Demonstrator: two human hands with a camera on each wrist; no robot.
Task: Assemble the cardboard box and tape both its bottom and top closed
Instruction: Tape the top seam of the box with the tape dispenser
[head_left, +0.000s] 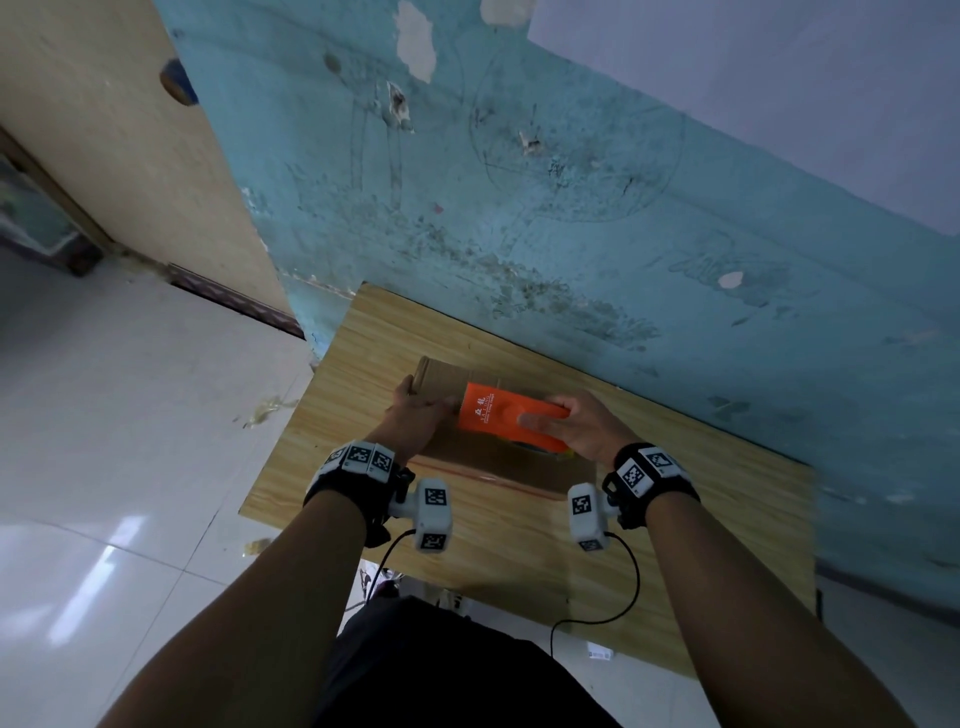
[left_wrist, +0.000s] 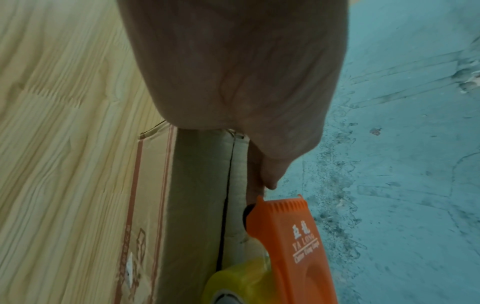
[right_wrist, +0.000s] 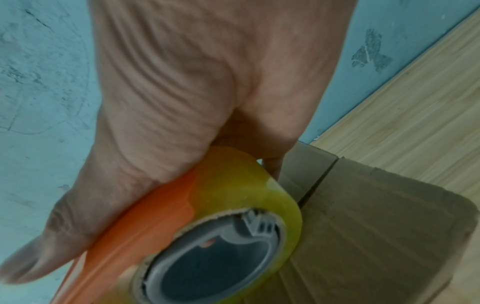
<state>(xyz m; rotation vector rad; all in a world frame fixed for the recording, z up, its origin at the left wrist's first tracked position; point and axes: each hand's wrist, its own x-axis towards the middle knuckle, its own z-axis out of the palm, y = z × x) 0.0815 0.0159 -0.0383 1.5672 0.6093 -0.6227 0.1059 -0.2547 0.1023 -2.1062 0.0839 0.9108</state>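
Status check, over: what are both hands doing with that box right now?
Left hand steadies cardboard box. Right hand has its grip on orange tape dispenser, atop the flap seam. Nothing in the way.

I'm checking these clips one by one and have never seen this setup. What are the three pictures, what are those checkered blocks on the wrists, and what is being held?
No machine here: a person works with bare hands. The checkered blocks are on wrist bands that carry small cameras. The wide picture comes from a camera on the head, looking down; the other two look along each hand. On the wooden table stands a cardboard box, its flaps folded shut with the seam showing. The left hand rests on the box's left end and steadies it. The right hand grips an orange tape dispenser loaded with a yellowish tape roll, held on top of the box near the seam.
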